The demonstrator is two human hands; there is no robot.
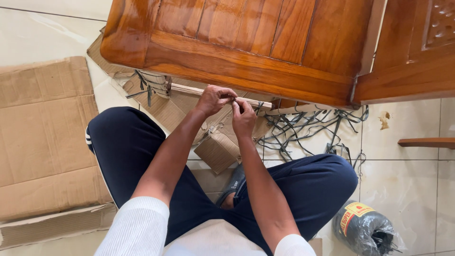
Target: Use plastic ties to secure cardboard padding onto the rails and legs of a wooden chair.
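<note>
Both hands, left hand [214,99] & right hand [243,117], pinch, prob., a thin strap [258,108].

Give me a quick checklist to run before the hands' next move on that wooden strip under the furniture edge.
1. Both hands on the work: left hand and right hand meet at the thin wooden strip. Ok.
2. Grip on the strip: fingertips pinch together, but what lies between them is too small to see. Cannot tell.
3. Headroom: the varnished wooden furniture overhangs close above the hands. Not ok.
4. Floor by the right hand: loose dark straps lie tangled. Not ok.
5. Padding below: cardboard pieces lie under the hands. Ok.
</note>
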